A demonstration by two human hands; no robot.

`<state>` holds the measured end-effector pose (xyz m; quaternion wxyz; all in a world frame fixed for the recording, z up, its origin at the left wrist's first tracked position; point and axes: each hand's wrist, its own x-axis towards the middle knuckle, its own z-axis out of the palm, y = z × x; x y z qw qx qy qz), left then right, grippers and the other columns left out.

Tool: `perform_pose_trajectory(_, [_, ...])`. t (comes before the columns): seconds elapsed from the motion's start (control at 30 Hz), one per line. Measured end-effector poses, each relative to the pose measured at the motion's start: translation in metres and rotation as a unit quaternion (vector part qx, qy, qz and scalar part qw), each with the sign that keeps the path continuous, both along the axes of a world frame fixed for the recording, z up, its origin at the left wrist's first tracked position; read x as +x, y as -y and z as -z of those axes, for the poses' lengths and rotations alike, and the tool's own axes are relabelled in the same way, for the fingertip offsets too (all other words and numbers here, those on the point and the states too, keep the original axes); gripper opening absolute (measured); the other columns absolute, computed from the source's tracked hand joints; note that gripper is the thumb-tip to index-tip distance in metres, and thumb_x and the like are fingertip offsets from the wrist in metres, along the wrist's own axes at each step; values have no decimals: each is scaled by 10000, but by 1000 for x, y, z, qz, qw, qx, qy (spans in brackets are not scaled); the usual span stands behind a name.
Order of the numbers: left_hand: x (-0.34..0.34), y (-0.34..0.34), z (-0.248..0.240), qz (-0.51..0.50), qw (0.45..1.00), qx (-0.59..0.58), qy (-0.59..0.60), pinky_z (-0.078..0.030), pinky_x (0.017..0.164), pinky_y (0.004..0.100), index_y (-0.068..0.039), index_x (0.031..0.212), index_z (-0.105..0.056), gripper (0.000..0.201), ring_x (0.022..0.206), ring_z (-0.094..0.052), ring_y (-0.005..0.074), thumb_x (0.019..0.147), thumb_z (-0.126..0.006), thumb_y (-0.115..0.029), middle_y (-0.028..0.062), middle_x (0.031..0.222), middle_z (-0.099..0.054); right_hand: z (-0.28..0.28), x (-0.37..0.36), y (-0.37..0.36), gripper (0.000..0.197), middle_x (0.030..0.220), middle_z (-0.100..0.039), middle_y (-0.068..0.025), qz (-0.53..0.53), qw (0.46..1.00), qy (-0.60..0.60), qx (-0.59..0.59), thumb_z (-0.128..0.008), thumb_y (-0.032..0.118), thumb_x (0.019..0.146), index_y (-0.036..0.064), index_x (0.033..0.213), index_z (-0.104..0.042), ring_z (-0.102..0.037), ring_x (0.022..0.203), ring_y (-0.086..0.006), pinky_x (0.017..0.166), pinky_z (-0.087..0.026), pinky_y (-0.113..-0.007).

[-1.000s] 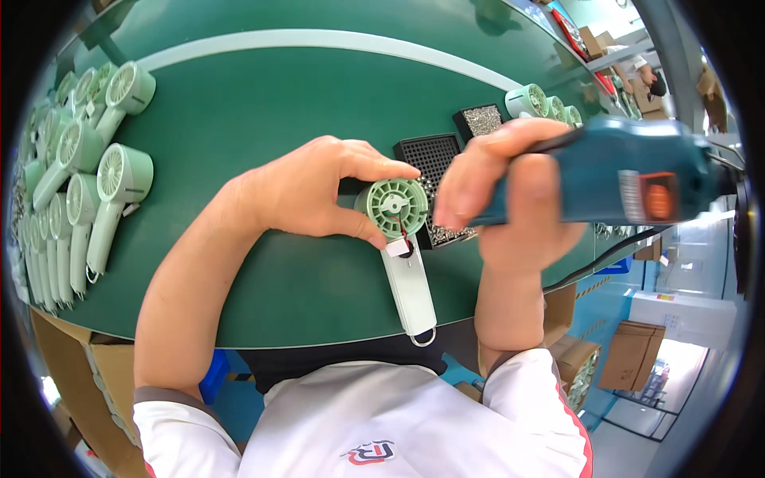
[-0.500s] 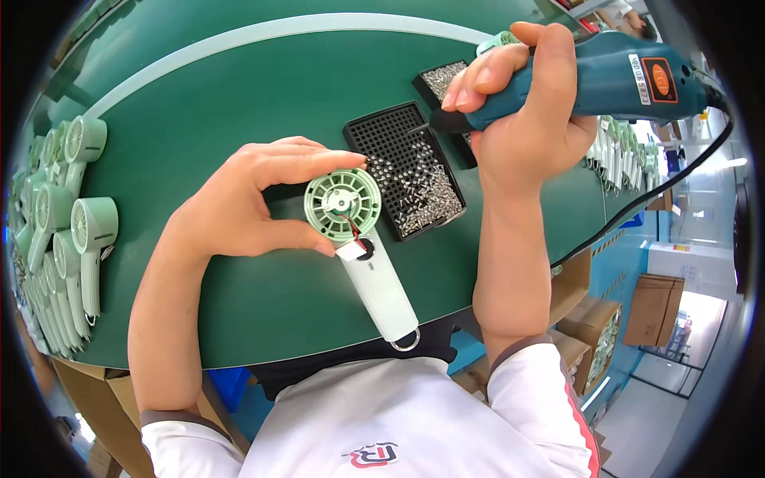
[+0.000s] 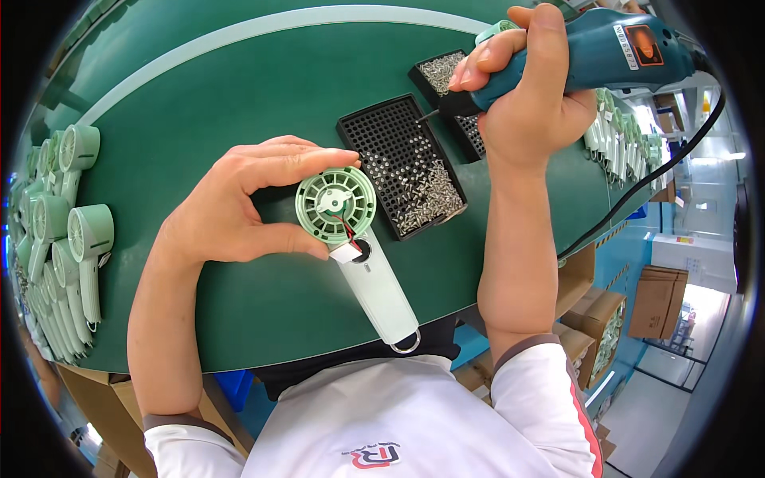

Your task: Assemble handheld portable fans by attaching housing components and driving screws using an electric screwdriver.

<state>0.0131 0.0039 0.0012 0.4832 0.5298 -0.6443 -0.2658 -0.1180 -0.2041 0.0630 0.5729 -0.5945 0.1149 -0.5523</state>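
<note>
My left hand (image 3: pixel 239 199) grips the round head of a handheld fan (image 3: pixel 377 299) between thumb and fingers. The fan's pale green head shows its inner ribs, a centre piece and red and black wires; a white piece sits at the neck. Its white handle points toward me and ends in a metal ring. My right hand (image 3: pixel 530 95) is wrapped round a teal electric screwdriver (image 3: pixel 606 52). The thin bit points left, over a black perforated screw tray (image 3: pixel 362 131). Loose silver screws (image 3: pixel 430 195) are heaped in the tray's near right part.
Many green fans (image 3: pixel 89 235) stand crowded along the left side of the green table (image 3: pixel 199 95). More fans (image 3: pixel 617 143) lie at the right. Another screw tray (image 3: pixel 440 76) sits behind the first. A black cord (image 3: pixel 661 171) hangs from the screwdriver; cardboard boxes (image 3: pixel 602 319) stand below.
My right hand and the screwdriver have moved slightly up and away, the bit shifting a little. My left hand still grips the fan, with hardly any shift to the left.
</note>
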Motion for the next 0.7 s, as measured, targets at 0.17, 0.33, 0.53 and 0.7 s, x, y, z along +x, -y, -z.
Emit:
perform_pose_trajectory(0.17, [0,-2,0,0,1000,-3,0,-530,984,398,-18,1393,-655,807,1071,-690,306,649,-945,-133,134,1167,-754,3,2,0,272,622,-592,-84,-4,1000,-4,5,-626,183,1060,-85,1016,-622,-557,435,-168,430,-477,-310])
perform_pose_trajectory(0.33, [0,0,0,3,1000,3,9,-528,980,397,-24,1397,-654,807,1065,-689,304,654,-948,-140,130,1165,-754,4,2,0,249,606,-597,-78,6,1000,-21,-3,-621,158,1059,-78,981,-636,-560,431,-162,424,-474,-303])
perform_pose_trajectory(0.53, [0,-2,-2,-7,1000,6,10,-526,982,393,-39,1401,-654,803,1079,-684,297,660,-948,-131,123,1163,-751,3,4,0,263,597,-580,-72,-1,999,-46,-4,-616,177,1059,-69,969,-634,-544,422,-165,421,-469,-307])
perform_pose_trajectory(0.7, [-1,-1,-3,-6,1000,20,3,-526,986,391,-48,1402,-655,793,1069,-679,285,668,-945,-127,118,1148,-748,12,0,18,281,639,-622,-101,-49,995,-34,-76,-659,191,1008,-87,1003,-626,-597,474,-204,471,-530,-379])
